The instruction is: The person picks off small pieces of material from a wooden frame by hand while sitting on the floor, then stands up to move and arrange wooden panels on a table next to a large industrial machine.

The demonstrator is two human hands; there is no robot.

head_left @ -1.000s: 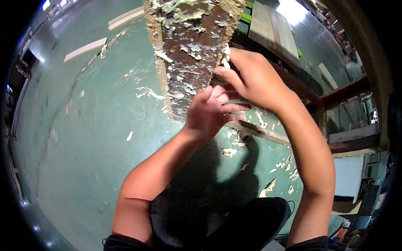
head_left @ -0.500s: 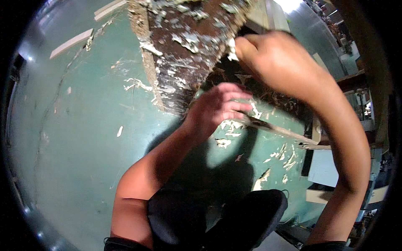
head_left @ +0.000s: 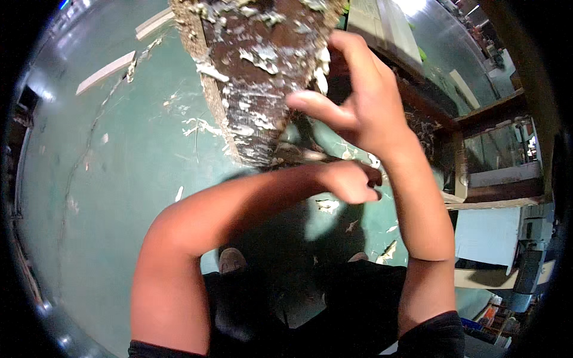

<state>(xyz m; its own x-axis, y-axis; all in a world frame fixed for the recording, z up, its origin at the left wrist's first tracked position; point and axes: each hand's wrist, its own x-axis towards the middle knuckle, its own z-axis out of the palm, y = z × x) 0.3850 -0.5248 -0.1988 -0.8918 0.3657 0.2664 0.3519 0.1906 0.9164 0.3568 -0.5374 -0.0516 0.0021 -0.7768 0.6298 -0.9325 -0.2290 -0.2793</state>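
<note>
A dark brown board (head_left: 262,77), its face crusted with flaking white scraps, reaches down from the top edge and ends just above the person's hands. The right hand (head_left: 358,98) is spread against the board's right edge, fingers released and grasping nothing. The left hand (head_left: 349,179) sits just below the board's tip, fingers clenched; whether it grips anything cannot be told. Beneath lies a green floor (head_left: 119,179) littered with pale shavings (head_left: 200,126). Two pale wooden strips (head_left: 106,71) lie upper left. A wooden frame (head_left: 477,161) stands close on the right.
</note>
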